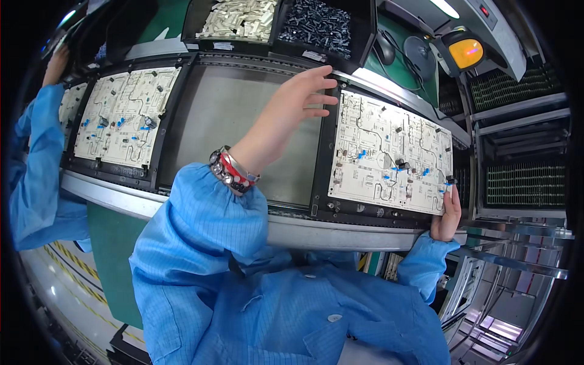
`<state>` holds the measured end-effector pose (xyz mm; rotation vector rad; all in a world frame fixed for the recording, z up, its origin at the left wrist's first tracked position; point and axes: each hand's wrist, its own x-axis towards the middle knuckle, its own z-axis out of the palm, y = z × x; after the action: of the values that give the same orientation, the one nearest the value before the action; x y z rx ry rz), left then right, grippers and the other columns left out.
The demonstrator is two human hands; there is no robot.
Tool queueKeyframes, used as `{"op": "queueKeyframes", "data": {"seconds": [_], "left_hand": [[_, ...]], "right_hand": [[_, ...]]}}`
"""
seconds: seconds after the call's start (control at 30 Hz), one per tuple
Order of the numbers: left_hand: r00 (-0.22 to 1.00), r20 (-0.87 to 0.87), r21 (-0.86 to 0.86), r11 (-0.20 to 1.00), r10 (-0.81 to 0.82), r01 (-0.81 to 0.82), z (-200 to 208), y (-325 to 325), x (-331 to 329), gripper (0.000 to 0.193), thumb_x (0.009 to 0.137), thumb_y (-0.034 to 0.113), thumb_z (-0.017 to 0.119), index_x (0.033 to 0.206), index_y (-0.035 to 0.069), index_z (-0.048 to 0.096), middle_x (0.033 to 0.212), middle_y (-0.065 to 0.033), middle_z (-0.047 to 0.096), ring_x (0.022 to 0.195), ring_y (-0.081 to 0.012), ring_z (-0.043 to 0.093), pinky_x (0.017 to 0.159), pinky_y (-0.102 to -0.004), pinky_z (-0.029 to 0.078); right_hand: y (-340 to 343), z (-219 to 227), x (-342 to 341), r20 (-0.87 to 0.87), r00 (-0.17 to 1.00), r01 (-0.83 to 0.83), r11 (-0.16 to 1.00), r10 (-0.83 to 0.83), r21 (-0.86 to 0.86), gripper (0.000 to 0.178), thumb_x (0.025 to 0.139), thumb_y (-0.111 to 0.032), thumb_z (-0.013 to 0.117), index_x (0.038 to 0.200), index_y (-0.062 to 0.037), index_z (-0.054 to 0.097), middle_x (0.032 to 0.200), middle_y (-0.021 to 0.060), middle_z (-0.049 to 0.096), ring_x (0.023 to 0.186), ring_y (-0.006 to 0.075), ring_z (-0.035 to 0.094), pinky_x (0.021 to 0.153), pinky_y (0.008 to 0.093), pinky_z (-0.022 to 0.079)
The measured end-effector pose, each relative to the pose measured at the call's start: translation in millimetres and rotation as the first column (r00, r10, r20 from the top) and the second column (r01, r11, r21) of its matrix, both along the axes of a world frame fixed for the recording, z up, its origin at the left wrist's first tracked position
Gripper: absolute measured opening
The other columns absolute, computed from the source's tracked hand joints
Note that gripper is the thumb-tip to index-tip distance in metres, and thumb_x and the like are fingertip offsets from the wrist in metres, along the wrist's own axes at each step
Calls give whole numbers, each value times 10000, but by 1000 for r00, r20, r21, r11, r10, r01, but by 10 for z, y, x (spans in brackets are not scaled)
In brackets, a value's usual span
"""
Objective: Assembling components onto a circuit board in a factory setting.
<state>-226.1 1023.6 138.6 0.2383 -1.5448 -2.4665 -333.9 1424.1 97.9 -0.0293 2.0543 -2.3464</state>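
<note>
Conveyor [243, 121] runs across in front of me, carrying framed boards. My left hand [304, 97] lies open, fingers spread, on the top left corner of the board [389, 152], steadying it. My right hand [447, 213] pinches a small dark part at its lower right edge. Parts bins [280, 24] sit behind; a co-worker's sleeve [36, 170] is by the next board [128, 115].

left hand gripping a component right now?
No: the left hand has its fingers spread open at the upper left edge of the white rectangular circuit board in its black carrier frame, with nothing pinched between them.
</note>
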Motion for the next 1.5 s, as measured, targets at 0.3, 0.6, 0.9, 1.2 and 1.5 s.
{"op": "queueKeyframes", "data": {"seconds": [0.3,0.6,0.9,1.2,1.5], "left_hand": [[978,-135,-871,489,-158,-42,-231,501,198,276,834,57,535,1101,19,592,1073,-132,601,991,-299,568,870,-369,455],[996,89,-968,-240,-29,79,-251,947,247,374,741,112,620,1098,19,560,1214,-123,506,1134,-302,469,963,-415,391],[991,71,-981,-171,115,90,-234,1079,453,314,762,166,547,1011,-24,577,1280,-174,460,1178,-313,433,1036,-419,311],[308,-406,-850,-232,860,-473,-411,726,3100,517,625,-26,534,1140,-11,506,1209,-236,468,1149,-402,443,966,-471,375],[-883,-425,-889,90,201,448,-2370,1821,8599,688,597,56,643,1229,-28,385,1252,-213,396,1181,-350,387,980,-439,327]], "right_hand": [[84,-61,-149,-16,995,-94,980,98,178,506,903,-66,551,1338,79,337,1172,152,580,1030,157,568,921,288,430],[50,292,-211,-149,819,44,198,554,979,262,794,-22,634,1028,73,564,928,118,513,817,256,520,742,294,419],[-611,1046,-599,-73,578,-171,208,813,963,191,851,26,536,1029,52,598,927,140,560,855,213,547,764,269,420],[-2408,999,521,128,-36,-250,-133,991,959,233,927,-63,471,1106,37,580,1046,105,605,932,176,568,794,260,427],[-3984,596,3067,190,-182,-185,-223,965,957,247,923,-82,481,1114,42,576,1024,127,612,912,175,565,799,287,442]]}}
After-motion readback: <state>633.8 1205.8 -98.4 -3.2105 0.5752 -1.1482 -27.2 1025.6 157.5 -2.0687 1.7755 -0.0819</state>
